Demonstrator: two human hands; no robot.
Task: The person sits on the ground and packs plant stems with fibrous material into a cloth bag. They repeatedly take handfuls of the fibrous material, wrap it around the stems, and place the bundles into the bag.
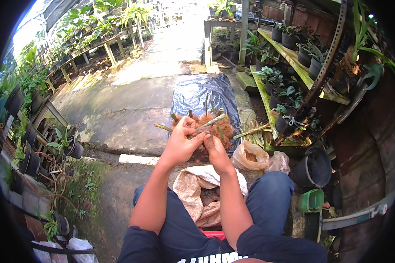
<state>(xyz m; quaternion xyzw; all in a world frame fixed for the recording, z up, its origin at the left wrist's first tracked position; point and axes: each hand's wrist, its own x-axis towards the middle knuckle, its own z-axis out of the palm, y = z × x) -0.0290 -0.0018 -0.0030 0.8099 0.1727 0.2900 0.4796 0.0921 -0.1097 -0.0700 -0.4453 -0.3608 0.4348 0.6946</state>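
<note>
My left hand (182, 142) and my right hand (216, 154) meet in front of me, fingers closed in a pinch around the lower end of a greenish-grey stem cutting (216, 121). The cutting's free end slants up to the right; what lies between the fingertips is partly hidden. Just beyond, a clump of brown fibre (225, 131) with several cut green stems standing or leaning in it rests on a black plastic sheet (191, 92). Below my forearms, a whitish woven sack (186, 186) stands open between my knees, with brown lumps inside.
A clear plastic bag (249, 157) with brown fibre stands right of the sack, near a black bucket (314, 168) and a green container (310, 201). Potted plants fill wooden shelves (294, 61) at right. A white pipe piece (138, 160) lies on the ground at left.
</note>
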